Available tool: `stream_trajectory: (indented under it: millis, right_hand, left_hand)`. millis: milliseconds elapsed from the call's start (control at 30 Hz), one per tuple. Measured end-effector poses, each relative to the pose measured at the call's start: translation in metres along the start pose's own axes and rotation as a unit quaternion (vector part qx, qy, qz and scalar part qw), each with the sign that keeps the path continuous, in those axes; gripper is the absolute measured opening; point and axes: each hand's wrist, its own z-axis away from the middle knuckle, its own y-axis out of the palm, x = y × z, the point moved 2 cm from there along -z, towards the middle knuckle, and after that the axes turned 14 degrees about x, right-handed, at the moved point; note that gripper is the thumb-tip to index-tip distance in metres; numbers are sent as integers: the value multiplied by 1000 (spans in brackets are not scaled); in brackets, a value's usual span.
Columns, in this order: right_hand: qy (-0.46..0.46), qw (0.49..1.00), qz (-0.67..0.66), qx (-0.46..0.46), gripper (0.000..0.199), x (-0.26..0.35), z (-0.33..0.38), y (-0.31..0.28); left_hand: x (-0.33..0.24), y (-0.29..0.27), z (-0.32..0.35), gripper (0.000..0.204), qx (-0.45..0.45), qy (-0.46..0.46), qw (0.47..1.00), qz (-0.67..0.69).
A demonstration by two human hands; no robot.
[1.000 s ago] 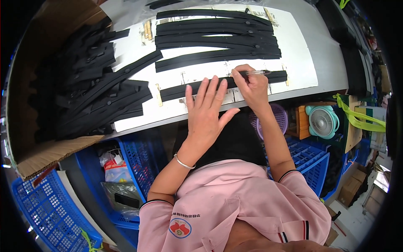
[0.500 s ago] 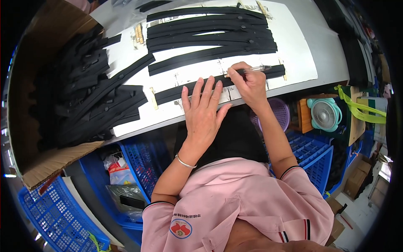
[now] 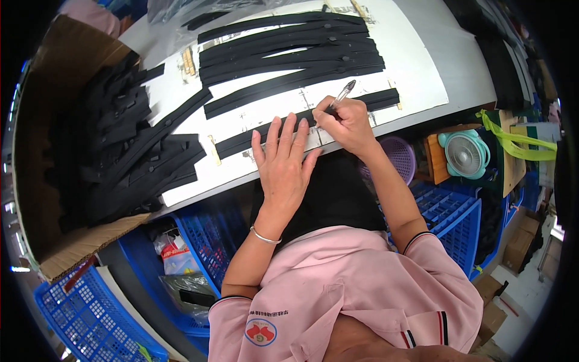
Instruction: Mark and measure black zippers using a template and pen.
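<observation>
A pen (image 3: 345, 92) is gripped in the bent fingers of the right hand (image 3: 347, 125), over a black strip (image 3: 377, 100) laid along the white board's (image 3: 419, 81) near side; the strip is partly covered by the left hand (image 3: 281, 166), its fingers held straight and slightly spread.

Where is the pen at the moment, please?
In the head view, the pen is in the right hand, to the right of the left hand, at the black strip nearest the person.
</observation>
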Motion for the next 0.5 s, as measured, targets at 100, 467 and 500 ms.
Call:
stream_trajectory:
  millis: [100,467,500]
  right_hand:
    - [23,994,-107,-23,12,5,7,-15]
    - [90,980,-94,-148,13,-43,29,-85]
    - [91,980,-94,-151,13,-43,27,-84]
  left_hand:
    - [-1,0,1,58,6,-6,1000,-4]
    - [-10,1,-5,51,-4,-15,1000,25]
    - [-15,0,-11,48,-14,-4,999,43]
